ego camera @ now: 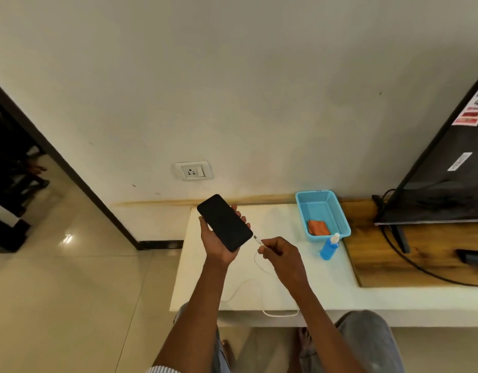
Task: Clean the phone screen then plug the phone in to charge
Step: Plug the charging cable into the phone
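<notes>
From my feed, left hand (219, 238) grips the phone (225, 222), dark screen up. Right hand (279, 251) pinches the cable (262, 267), plug just beside the phone's lower end. Basket (322, 214) and bottle (329, 246) sit right of that hand.

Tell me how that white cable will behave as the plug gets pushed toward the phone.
The cable is probably floppy: it sags in loose loops from the right hand over the table edge. Pinched near the plug, the short tip should stay stiff enough to aim at the phone. The trailing slack looks light and may drag or snag.
</notes>
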